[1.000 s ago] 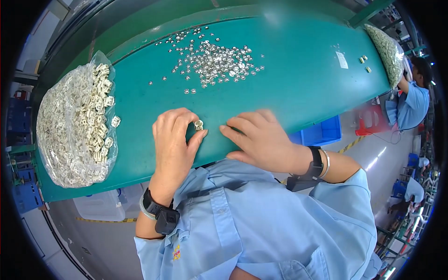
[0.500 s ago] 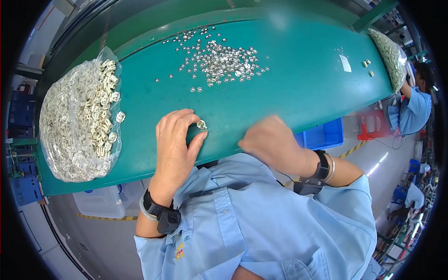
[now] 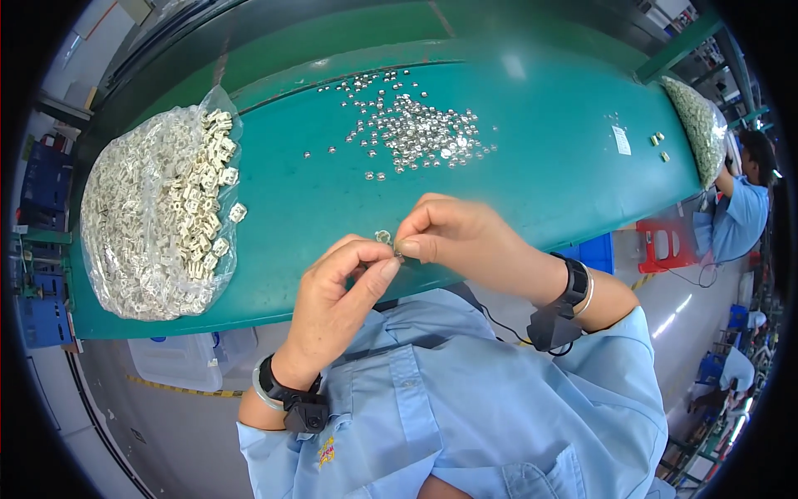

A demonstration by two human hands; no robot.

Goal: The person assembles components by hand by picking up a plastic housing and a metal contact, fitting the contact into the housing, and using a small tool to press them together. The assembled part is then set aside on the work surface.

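Over the near part of the green table (image 3: 549, 191), my two hands meet at the fingertips. My left hand (image 3: 332, 291) pinches a small pale part with a rounded, shiny top (image 3: 383, 237), which sticks up past the fingers. Thumb and forefinger of my right hand (image 3: 470, 237) are pressed together against its side; whether they grip a separate tiny piece is hidden. Beyond my hands lies a loose heap of small silver metal pieces (image 3: 428, 137). To the left, a clear plastic bag (image 3: 125, 224) lies open, with cream plastic parts (image 3: 204, 200) spilling from its mouth.
One cream part (image 3: 238, 213) lies beside the bag. At the table's right end are a white slip (image 3: 621, 140), a few small parts (image 3: 664, 156) and another full bag (image 3: 694, 125), near a co-worker (image 3: 740, 204). A blue bin (image 3: 594, 254) and red stool (image 3: 661, 248) stand below.
My right hand, blurred before, has come left to meet my left hand at the small part. My left hand has shifted slightly right and down. The whole view has shifted a little.
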